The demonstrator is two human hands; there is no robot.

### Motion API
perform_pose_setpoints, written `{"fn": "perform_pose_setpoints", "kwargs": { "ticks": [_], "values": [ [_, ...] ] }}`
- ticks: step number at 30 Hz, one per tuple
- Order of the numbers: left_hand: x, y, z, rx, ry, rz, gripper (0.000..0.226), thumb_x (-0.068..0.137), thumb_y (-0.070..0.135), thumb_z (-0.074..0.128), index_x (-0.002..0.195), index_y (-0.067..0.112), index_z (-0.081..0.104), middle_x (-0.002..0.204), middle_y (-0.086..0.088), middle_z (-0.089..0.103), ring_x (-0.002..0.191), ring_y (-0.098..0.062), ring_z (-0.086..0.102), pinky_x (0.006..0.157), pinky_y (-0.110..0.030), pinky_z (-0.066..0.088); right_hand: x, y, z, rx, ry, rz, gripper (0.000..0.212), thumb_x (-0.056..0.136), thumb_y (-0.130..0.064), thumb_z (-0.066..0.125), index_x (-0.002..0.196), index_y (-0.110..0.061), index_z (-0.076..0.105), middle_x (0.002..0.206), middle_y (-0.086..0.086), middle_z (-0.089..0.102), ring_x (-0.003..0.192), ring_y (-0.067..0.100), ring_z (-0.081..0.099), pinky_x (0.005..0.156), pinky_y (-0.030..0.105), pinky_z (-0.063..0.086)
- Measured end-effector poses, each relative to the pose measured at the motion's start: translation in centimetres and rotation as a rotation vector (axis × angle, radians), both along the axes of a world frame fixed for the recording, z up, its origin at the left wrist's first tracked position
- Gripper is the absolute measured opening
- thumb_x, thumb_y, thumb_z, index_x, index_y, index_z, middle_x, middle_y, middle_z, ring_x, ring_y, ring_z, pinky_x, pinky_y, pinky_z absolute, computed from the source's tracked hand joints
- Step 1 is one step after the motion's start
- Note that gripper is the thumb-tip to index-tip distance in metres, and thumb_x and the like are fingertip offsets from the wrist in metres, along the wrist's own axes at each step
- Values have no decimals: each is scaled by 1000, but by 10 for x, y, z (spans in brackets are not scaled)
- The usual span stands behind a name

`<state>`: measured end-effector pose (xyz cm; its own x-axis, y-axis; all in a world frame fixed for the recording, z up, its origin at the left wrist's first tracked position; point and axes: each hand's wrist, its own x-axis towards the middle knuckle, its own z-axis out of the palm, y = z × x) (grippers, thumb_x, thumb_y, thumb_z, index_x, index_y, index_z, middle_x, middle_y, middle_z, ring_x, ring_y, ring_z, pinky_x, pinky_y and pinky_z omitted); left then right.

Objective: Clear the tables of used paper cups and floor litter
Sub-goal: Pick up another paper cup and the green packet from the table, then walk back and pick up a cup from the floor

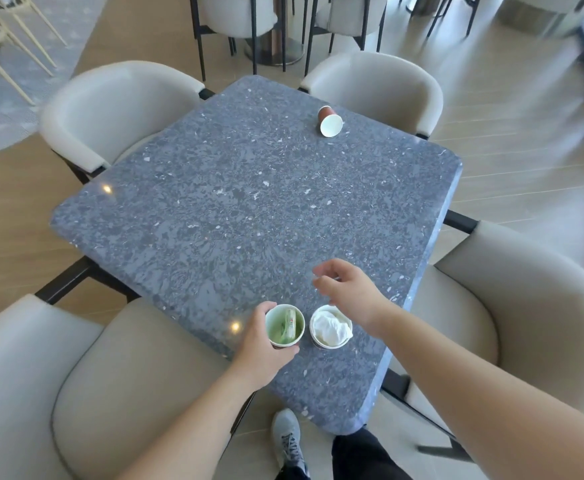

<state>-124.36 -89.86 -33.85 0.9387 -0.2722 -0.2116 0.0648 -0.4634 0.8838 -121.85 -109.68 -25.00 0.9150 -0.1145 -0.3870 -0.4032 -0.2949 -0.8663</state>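
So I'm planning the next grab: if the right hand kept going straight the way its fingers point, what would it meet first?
Probably nothing soon: the right hand points up-left over bare tabletop. The tipped paper cup lies off to the right of that line, though depth is unclear.

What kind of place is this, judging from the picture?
Probably a café or lounge seating area: a stone-look table ringed by matching padded chairs, further chair sets behind, and used paper cups left on top.
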Motion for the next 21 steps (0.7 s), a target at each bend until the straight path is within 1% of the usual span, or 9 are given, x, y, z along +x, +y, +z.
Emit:
{"fn": "perform_pose_setpoints", "kwargs": {
  "ticks": [2,5,8,10,12,14,17,19,21],
  "values": [
    [2,-1,-2,27,-9,-29,85,63,16,89,129,29,37,125,9,48,112,-11,50,89,-14,37,-4,-3,2,18,6,-21,14,80,-35,62,94,-33,64,96,-3,63,80,17,60,78,40,53],
    [1,2,2,85,7,-103,106,56,37,88,144,33,28,135,15,37,121,-1,36,99,-18,26,-9,-4,5,43,5,-46,16,79,-35,61,94,-30,65,92,-4,62,74,16,58,69,37,52],
    [4,0,15,57,32,-104,112,52,57,82,147,34,26,137,17,34,126,1,32,103,-23,26,-12,-3,12,76,13,-70,27,71,-41,59,94,-28,65,92,-1,62,75,16,58,66,33,50],
    [10,-6,31,14,16,-82,97,59,58,78,142,35,32,139,17,35,128,0,34,103,-22,25,-14,-4,16,96,8,-81,29,69,-40,59,94,-27,65,91,0,63,75,17,59,66,34,50],
    [19,-13,47,-30,-2,-57,76,71,47,76,136,33,39,139,13,42,128,-2,37,102,-21,26,-17,-5,22,112,-5,-87,27,70,-37,59,94,-26,65,91,1,63,77,18,59,69,37,52],
    [27,-19,63,-101,-3,-13,59,81,35,74,133,29,46,137,10,48,125,0,43,102,-22,29,-18,-7,29,125,-26,-98,24,72,-36,60,93,-27,66,93,4,65,81,21,62,77,43,54],
    [35,-34,93,-228,13,49,43,79,39,69,120,31,56,127,13,57,118,5,49,101,-25,37,-22,-17,41,129,-62,-100,17,80,-31,61,94,-24,66,95,7,67,83,21,63,81,43,55],
    [39,-48,111,-319,40,79,39,76,43,66,112,32,60,118,12,63,113,-1,56,93,-22,42,-26,-29,48,145,-84,-117,10,85,-24,61,94,-21,65,89,5,65,80,18,62,77,38,54],
    [43,-65,129,-397,54,101,39,74,48,66,109,32,63,112,12,67,105,-1,61,85,-20,43,-32,-46,56,171,-110,-165,8,87,-19,60,93,-20,66,84,0,64,76,14,61,71,33,52]
  ]
}}
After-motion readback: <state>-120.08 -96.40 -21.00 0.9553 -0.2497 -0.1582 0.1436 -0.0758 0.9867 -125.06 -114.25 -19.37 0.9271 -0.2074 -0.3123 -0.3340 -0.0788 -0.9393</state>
